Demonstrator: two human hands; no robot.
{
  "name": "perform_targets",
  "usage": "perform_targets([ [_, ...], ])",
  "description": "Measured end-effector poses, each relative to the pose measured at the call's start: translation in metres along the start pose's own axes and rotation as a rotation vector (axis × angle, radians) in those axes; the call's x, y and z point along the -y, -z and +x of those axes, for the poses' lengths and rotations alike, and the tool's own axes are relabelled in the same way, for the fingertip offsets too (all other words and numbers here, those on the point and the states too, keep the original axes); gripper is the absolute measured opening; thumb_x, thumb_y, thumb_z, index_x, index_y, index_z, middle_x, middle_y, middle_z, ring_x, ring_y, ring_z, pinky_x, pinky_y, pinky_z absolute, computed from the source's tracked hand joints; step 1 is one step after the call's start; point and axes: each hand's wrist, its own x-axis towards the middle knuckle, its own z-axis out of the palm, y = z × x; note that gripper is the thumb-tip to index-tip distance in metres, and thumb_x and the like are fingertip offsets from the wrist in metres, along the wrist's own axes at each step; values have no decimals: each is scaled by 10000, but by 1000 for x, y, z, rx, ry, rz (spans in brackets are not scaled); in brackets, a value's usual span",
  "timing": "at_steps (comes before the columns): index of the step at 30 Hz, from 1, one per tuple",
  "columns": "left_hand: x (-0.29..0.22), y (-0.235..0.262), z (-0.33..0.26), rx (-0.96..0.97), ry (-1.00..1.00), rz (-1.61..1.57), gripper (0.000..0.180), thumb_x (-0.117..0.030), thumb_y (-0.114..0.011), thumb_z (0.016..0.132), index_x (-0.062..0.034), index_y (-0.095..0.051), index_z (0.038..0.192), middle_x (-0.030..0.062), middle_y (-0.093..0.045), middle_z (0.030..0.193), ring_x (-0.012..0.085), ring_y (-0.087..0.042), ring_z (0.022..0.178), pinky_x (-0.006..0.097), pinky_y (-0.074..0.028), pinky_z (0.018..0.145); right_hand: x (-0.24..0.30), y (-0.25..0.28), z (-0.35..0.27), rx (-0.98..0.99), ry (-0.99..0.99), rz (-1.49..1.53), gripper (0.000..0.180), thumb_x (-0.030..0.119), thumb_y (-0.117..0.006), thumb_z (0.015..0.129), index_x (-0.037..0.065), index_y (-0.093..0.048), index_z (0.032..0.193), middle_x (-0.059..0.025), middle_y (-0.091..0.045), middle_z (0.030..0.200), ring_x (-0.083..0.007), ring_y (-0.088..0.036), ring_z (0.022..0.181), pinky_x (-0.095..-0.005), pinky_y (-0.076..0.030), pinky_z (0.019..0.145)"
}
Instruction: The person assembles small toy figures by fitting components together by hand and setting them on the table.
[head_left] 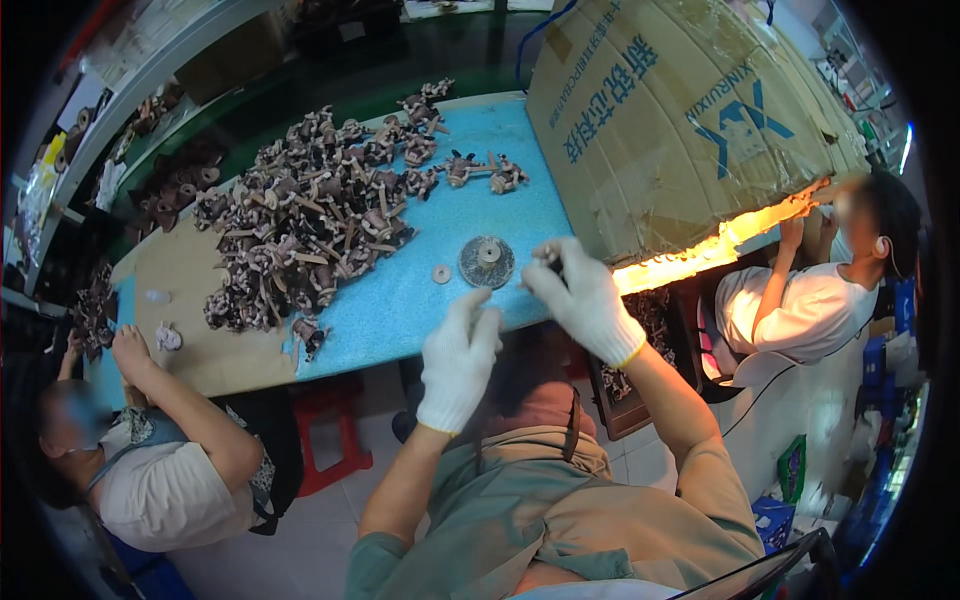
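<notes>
Both my hands wear white knitted gloves over a table covered with a blue foam mat [475, 215]. My left hand [460, 362] is at the mat's near edge, its fingers extended and slightly apart, with nothing visible between them. To its right, my right hand [590, 300] has its fingers bent together around a small dark piece whose kind I cannot make out. Between and just beyond my hands sits a round grey disc [498, 275] with a raised hub. A small pale ring [441, 273] lies left of it. Farther left spreads a big heap of small brown-and-pink figurines [310, 200].
A large cardboard box [640, 130] stands at the right, an orange glow along its lower edge. One person [800, 310] sits beyond it; another [175, 470] works at the left end. A red stool [335, 440] is under the table. Two figurines [505, 177] lie beyond the disc.
</notes>
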Motion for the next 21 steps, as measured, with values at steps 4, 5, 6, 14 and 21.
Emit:
perform_targets([
  [4,1,0,39,-176,-126,278,545,-288,-703,1026,-84,-559,1510,176,-772,1074,362,-745,912,448,-577,869,12,-13,32,-40,58,-147,498,452,-679,1024,16,-612,1254,-241,-751,1101,-436,-744,1029,-508,-584,902],
  [5,-6,1,45,-147,-84,353,538,-307,-696,1026,-93,-564,1501,174,-774,1080,372,-745,938,459,-577,874,12,-17,37,-47,82,-251,502,462,-663,1030,14,-612,1251,-246,-752,1096,-445,-742,1019,-516,-583,899],
  [6,-11,1,48,-123,-40,425,531,-326,-689,1026,-103,-568,1492,171,-776,1085,381,-746,963,470,-577,880,13,-21,42,-42,87,-255,502,462,-663,1030,14,-612,1251,-246,-752,1096,-445,-742,1019,-516,-583,899],
  [14,7,7,60,-132,-65,377,523,-311,-696,1031,-34,-610,1467,150,-749,995,267,-749,867,367,-594,828,53,-29,63,241,168,-749,408,393,-602,1068,1,-619,1177,-245,-752,996,-422,-771,861,-538,-614,721],
  [21,-21,-1,91,-208,-398,-68,379,-229,-598,1093,13,-645,1382,141,-722,1264,208,-665,1184,332,-522,1021,42,-38,63,178,367,-971,247,222,-649,982,24,-662,1129,-177,-731,930,-337,-790,823,-459,-625,624],
])
